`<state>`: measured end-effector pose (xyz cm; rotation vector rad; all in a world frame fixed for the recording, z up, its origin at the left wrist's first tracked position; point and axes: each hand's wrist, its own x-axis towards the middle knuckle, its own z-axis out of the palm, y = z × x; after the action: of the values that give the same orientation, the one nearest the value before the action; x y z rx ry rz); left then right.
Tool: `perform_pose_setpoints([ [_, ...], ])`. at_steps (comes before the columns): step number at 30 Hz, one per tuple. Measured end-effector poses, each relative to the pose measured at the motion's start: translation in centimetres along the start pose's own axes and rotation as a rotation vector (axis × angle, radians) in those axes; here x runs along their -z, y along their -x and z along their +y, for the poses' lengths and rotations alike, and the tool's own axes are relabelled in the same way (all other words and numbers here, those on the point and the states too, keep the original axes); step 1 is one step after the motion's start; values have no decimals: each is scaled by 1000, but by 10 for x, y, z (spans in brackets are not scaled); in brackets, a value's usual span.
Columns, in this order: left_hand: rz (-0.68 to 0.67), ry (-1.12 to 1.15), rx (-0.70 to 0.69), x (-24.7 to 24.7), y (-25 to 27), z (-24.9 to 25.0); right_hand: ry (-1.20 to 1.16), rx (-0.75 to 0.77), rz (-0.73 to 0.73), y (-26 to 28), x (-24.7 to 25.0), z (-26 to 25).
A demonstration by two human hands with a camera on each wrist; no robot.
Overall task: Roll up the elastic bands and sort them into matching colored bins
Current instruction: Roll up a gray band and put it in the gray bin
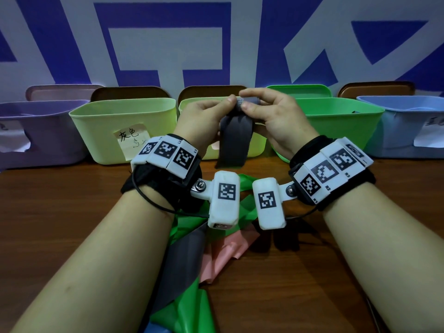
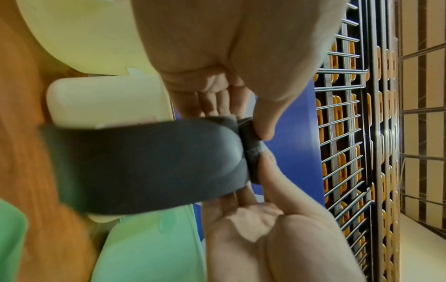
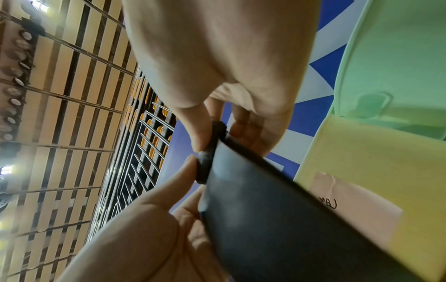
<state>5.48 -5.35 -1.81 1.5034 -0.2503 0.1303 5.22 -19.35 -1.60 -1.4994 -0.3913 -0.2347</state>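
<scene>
I hold a dark grey elastic band (image 1: 234, 143) up in front of the bins with both hands. Its top end is wound into a small tight roll (image 1: 249, 101). My left hand (image 1: 227, 104) pinches the roll's left end, and my right hand (image 1: 245, 100) pinches it between thumb and forefinger. The band's loose tail hangs down to the table. In the left wrist view the grey band (image 2: 144, 164) runs leftwards from the roll (image 2: 252, 152). The right wrist view shows the roll (image 3: 207, 152) between both thumbs. A yellow-green bin (image 1: 125, 116) carries a handwritten note.
A purple bin (image 1: 36, 131), a second yellow-green bin (image 1: 189, 104), a green bin (image 1: 336, 121) and a blue bin (image 1: 408, 126) line the back of the wooden table (image 1: 60, 200). Loose green (image 1: 187, 306), grey (image 1: 182, 255) and pink (image 1: 228, 251) bands lie piled between my forearms.
</scene>
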Motion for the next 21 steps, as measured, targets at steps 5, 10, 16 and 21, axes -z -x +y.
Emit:
perform_pose_setpoints([
  [5, 18, 78, -11, -1, 0, 1, 57, -26, 50, -1, -5, 1],
  [10, 27, 126, -15, -3, 1, 0, 193, -31, 53, -6, -11, 8],
  [16, -26, 86, -29, -7, 2, -1, 275, -94, 37, -10, -10, 16],
  [21, -7, 64, -50, -9, 2, -3, 302, -62, 82, -4, -12, 7],
])
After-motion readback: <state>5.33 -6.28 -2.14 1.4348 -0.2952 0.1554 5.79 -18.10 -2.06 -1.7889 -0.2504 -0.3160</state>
